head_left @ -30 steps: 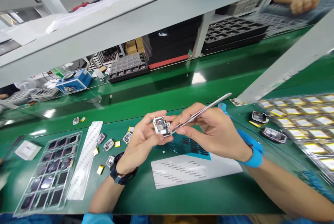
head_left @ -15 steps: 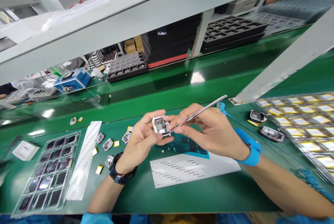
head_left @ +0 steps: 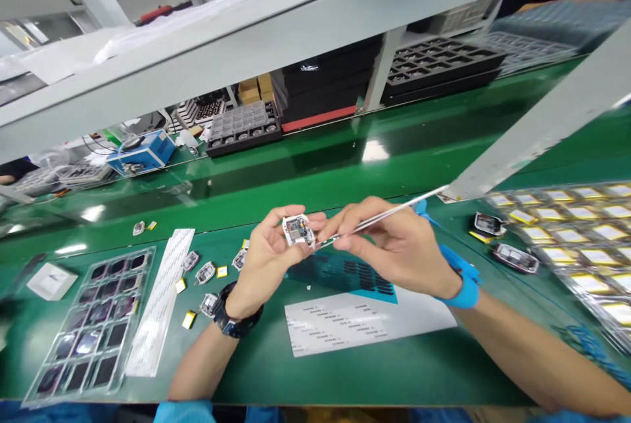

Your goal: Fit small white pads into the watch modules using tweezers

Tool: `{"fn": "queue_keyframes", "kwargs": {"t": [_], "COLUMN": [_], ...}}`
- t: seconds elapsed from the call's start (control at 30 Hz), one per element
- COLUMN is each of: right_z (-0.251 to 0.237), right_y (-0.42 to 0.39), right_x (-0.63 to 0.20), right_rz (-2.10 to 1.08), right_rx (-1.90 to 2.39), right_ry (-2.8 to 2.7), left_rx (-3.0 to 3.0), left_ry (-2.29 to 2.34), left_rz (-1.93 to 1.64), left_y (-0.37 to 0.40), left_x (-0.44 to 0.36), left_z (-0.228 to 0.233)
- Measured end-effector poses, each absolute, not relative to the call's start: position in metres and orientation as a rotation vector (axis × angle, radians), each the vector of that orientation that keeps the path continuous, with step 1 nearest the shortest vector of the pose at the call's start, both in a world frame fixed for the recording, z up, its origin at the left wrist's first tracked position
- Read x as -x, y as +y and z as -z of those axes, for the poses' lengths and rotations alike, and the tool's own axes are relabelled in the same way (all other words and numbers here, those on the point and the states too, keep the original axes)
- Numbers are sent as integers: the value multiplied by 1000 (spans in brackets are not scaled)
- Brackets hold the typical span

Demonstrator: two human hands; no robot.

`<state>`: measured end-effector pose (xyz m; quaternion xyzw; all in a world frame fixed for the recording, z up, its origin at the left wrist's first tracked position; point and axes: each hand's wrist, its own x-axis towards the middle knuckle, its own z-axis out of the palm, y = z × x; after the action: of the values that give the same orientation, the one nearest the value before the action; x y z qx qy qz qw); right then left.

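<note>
My left hand (head_left: 269, 259) pinches a small white square device (head_left: 297, 230) with its circuit board showing, held above the green bench. My right hand (head_left: 394, 245) grips metal tweezers (head_left: 389, 215), their tips touching the device's right edge. A black watch sits on my left wrist, a blue strap (head_left: 463, 278) on my right. Under the hands lie a blue sheet of small black pads (head_left: 355, 273) and a white label sheet (head_left: 365, 321).
A clear tray of dark screens (head_left: 89, 328) and a white strip (head_left: 160, 298) lie at left, with loose small devices (head_left: 204, 272) and yellow pieces beside them. Trays of yellow-topped parts (head_left: 576, 236) fill the right. Black trays (head_left: 434, 62) and a blue box (head_left: 140, 152) stand beyond the belt.
My left hand has tilted the device slightly and shifted it a little left. The tweezers lie flatter now. A co-worker's hand at the far top right has drawn out of sight.
</note>
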<state>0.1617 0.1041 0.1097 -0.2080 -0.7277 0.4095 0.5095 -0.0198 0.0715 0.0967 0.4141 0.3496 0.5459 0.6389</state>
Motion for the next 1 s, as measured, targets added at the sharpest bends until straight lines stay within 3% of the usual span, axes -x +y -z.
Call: {"fn": "queue_keyframes", "kwargs": {"t": [0.17,0.27,0.47,0.6,0.83,1.0], "right_z": [-115,-117,-115,-115,-117,-117], "right_y": [114,121,129,128,127,126], "right_x": [-162,-163,-167,-169,-168,-164], "right_rz": [-1022,-1047,-1102,-1104,-1106,-1119], "right_rx": [611,652,732,750,704,722], "right_ry": [-1508,-1500,-1534,-1559,-1595,-1646], "left_rx": [-1000,-1117,-1197,-1332,-1457,-1460], "left_ry": [984,1463,1847,2086,2227,2198], "left_rz": [-1245,-1193,-989,-799,-391,-390], "left_y": [117,161,213,194,93,65], "left_x": [37,49,79,110,148,148], "left_z": [-72,-53,-25,-29,-38,-23]}}
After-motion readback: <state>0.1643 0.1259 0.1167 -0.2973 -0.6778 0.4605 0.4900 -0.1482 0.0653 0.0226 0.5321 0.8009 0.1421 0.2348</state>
